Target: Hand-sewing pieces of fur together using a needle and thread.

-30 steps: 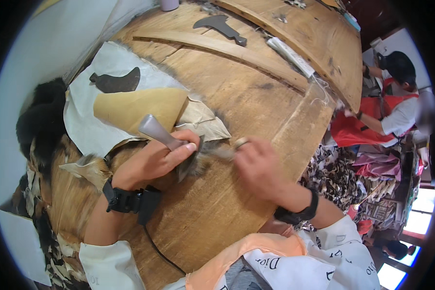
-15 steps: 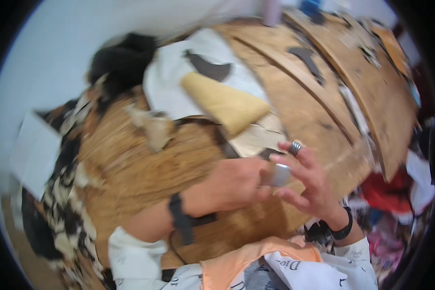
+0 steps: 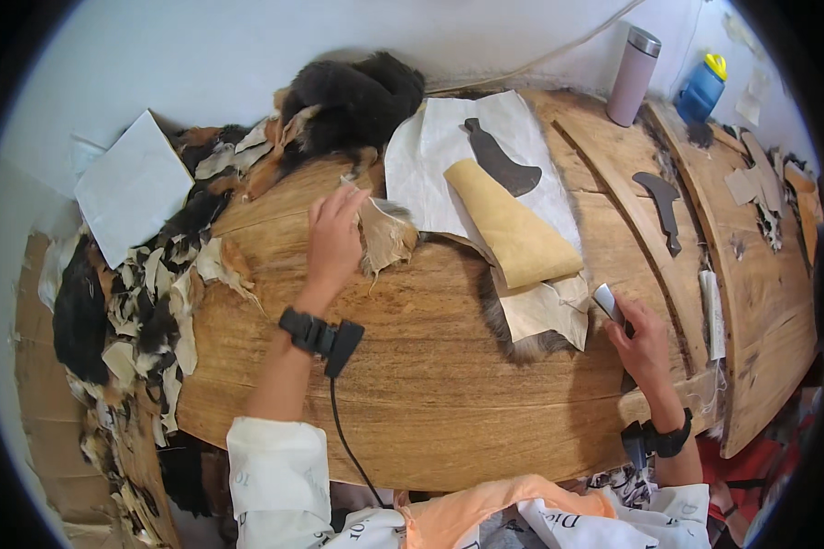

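Note:
My left hand [image 3: 334,242] reaches over the table, its fingers closed at the left edge of a small fur scrap [image 3: 389,240] lying skin side up. The thumb's contact with the scrap is partly hidden. On the right, my right hand [image 3: 643,339] grips a small silver-bladed tool [image 3: 605,300] with its blade pointing up and left. Between the hands a rolled tan sheet [image 3: 513,229] lies on a white-backed fur piece [image 3: 421,151]. A dark crescent-shaped blade [image 3: 504,165] rests above the roll.
A black fur bundle [image 3: 352,101] sits by the wall. Mixed scraps [image 3: 160,302] and a white board [image 3: 135,188] line the left edge. At right lie a wooden strip [image 3: 627,233], a second dark blade [image 3: 661,206] and a long plank [image 3: 751,329]. A pink flask [image 3: 634,78] and blue bottle [image 3: 702,90] stand behind.
My hands have moved apart from close together. The left went out to the fur scrap; the right moved away with the silver-bladed tool. The view has shifted.

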Tool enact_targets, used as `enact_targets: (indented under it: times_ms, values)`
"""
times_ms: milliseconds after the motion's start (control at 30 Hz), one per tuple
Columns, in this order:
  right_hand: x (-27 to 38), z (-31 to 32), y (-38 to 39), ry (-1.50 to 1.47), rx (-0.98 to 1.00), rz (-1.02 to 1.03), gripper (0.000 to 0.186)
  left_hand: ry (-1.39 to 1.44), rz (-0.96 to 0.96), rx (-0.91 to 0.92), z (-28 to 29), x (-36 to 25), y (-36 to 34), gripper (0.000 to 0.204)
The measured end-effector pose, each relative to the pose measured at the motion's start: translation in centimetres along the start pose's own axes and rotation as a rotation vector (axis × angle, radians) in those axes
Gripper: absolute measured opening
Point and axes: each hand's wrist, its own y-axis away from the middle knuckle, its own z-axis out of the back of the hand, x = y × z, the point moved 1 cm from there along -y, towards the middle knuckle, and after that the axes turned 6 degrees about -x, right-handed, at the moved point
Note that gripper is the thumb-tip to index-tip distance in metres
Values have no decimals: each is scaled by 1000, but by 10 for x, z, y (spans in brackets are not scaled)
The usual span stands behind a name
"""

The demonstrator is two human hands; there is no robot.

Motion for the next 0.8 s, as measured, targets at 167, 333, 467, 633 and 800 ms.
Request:
enact_targets:
  times_ms: [167,333,467,633,800]
  values:
    - [-25,-5,3,132,-40,-34,38,-384,-329,68,-4,6,-3,21]
    - [-40,-4,4,182,-67,-1,37,216,191,615,27,-32,-1,21]
    - [-31,-6,1,222,-151,190,36,431,127,653,39,-76,29,23]
    - [60,-26,13,-696,167,8,30,688,89,712,30,-142,59,21]
    - [55,-23,28,-446,341,-132,28,704,230,842,19,-153,70,18]
